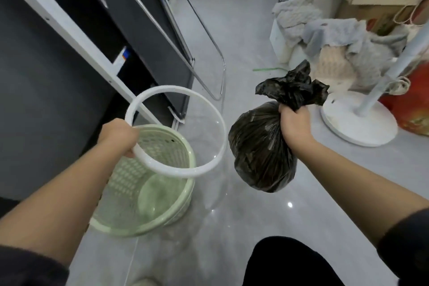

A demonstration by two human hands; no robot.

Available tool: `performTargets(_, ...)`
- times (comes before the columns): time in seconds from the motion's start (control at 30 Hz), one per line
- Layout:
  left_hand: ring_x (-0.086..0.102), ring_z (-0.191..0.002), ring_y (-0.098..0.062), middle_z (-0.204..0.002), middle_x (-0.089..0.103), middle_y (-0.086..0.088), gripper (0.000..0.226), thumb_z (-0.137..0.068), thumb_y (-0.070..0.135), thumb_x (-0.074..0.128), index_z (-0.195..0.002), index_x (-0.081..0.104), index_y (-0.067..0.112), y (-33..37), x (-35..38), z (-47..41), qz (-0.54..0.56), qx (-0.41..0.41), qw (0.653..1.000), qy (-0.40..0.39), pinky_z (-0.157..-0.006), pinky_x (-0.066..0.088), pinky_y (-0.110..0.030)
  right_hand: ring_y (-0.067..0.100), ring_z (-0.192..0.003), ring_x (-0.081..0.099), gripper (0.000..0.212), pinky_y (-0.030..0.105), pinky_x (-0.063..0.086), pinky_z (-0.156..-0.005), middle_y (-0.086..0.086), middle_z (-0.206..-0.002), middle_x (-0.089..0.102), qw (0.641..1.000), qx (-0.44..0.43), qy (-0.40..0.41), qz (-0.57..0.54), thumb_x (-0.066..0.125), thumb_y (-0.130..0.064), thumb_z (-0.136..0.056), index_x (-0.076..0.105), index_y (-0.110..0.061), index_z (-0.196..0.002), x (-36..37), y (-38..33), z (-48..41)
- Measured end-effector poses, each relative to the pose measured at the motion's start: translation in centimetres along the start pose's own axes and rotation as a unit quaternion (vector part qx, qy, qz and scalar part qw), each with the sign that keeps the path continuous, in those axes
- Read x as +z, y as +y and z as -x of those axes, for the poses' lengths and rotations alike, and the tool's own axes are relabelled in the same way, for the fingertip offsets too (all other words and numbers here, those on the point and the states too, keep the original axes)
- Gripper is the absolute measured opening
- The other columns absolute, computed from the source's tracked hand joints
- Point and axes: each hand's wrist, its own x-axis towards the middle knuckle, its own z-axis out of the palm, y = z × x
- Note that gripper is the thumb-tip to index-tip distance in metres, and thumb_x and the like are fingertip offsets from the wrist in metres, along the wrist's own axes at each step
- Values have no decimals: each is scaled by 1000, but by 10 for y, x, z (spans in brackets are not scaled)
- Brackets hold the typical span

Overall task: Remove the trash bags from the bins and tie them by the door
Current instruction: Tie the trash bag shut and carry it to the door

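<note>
Now, with the left hand (119, 137) curled on the white rim of the clear bin (174, 88) and the right hand (293, 123) clenched round the neck of the black trash bag (260, 153), hanging just right of that bin, best keep the neck squeezed shut and lift it well clear

Even, cool indoor light with faint shadows. The glossy floor (255, 223) shows a small glare spot at lower centre. Lines bow toward the frame edges; detail is soft.
</note>
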Motion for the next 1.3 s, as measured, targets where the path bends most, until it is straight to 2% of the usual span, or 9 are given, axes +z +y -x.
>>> performTargets(0.13,70,-60,-33,-75,70,-21,23,-92,18,53,-100,60,-2,-53,-22,2,37,-54,997,-38,-65,60,-42,21,-82,53,17,31,39,-74,11,-90,58,999,19,-43,20,43,-13,-90,57,-4,-93,33,7,14)
performTargets(0.2,71,-63,-34,-77,71,-21,20,-92,17,53,-100,61,0,-79,-29,3,51,-58,995,-57,-69,60,-45,23,-83,55,19,32,41,-75,13,-91,59,997,21,-67,31,44,-14,-90,59,-2,-93,47,10,20)
performTargets(0.4,71,-59,-32,-83,70,-20,21,-93,16,48,-106,61,5,-140,-27,8,48,-79,993,-72,-52,59,-38,28,-96,57,21,38,46,-87,13,-102,62,980,21,-174,91,45,-19,-92,60,-5,-98,85,19,38)
performTargets(0.5,71,-57,-31,-79,71,-17,21,-92,17,46,-103,61,6,-148,-20,11,20,-87,994,-64,-59,60,-41,27,-99,56,23,31,42,-82,11,-105,62,965,8,-224,137,48,-22,-92,62,-6,-97,97,23,44)
performTargets(0.6,70,-59,-30,-79,69,-17,17,-90,15,47,-95,60,6,-153,-15,11,4,-88,994,-62,-61,61,-42,29,-106,59,29,33,46,-88,14,-109,66,942,1,-279,189,51,-24,-90,68,-3,-102,110,24,46)
performTargets(0.8,71,-60,-30,-75,71,-19,17,-88,9,47,-88,62,2,-162,-11,8,1,-106,991,-78,-64,61,-42,31,-106,57,38,31,43,-83,16,-112,64,881,-26,-381,279,54,-36,-91,64,-3,-107,129,25,55)
performTargets(0.9,71,-67,-33,-77,71,-21,13,-89,7,53,-87,64,1,-169,-9,5,53,-126,987,-85,-70,60,-43,28,-101,59,44,38,49,-91,11,-107,66,866,-23,-396,304,57,-50,-85,66,-11,-105,134,30,57)
performTargets(1.1,69,-76,-33,-89,70,-23,8,-92,5,56,-93,63,1,-179,-6,4,222,-129,960,-112,-73,57,-45,27,-97,61,41,36,50,-87,10,-99,67,853,-29,-402,332,63,-45,-83,67,-8,-101,144,39,58)
performTargets(1.3,69,-79,-33,-98,68,-19,31,-93,11,56,-123,56,5,-176,-2,-8,207,-115,969,-65,-73,58,-46,25,-96,61,43,32,49,-82,11,-99,68,865,-30,-379,327,68,-43,-82,68,-5,-103,151,40,57)
